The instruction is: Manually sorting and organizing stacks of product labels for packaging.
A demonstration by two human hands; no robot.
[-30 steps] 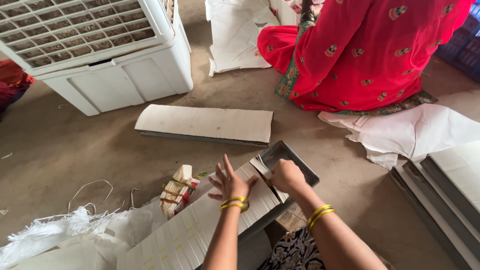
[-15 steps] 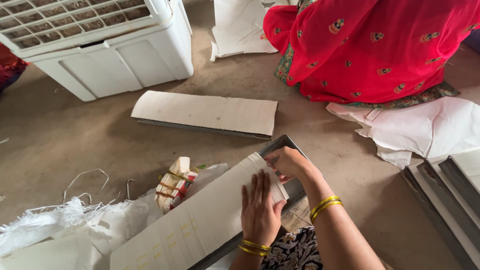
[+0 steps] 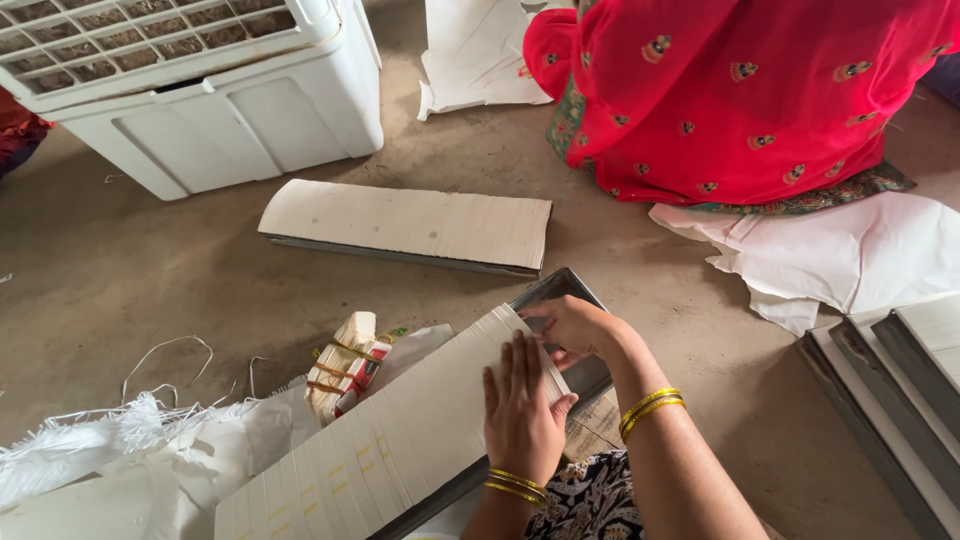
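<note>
Since the earlier frames, left hand (image 3: 520,415) has come down from a raised, spread position to lie flat on the long stack of pale folded sheets (image 3: 400,440); right hand (image 3: 575,328) has stayed at the stack's far end.

Left hand: palm down, fingers extended and close together, pressing on the top face of the stack. Nothing is clasped; the hand is released and flat. Two yellow bangles (image 3: 515,485) sit on its wrist.

Right hand: fingers curled over the far end of the stack, just beyond the left fingertips, gripping that edge. The thumb's position cannot be confirmed.

Beneath the right hand, a dark metal tray (image 3: 570,290) carries the end of the stack. To the left of the left hand, a small bundle of cards tied with bands (image 3: 345,365) lies near white shredded packing (image 3: 110,440). Beyond both hands, a second flat stack (image 3: 410,225) rests on the floor. Further off sit a white plastic cooler (image 3: 220,110) and another person in a red garment (image 3: 740,100).
</note>
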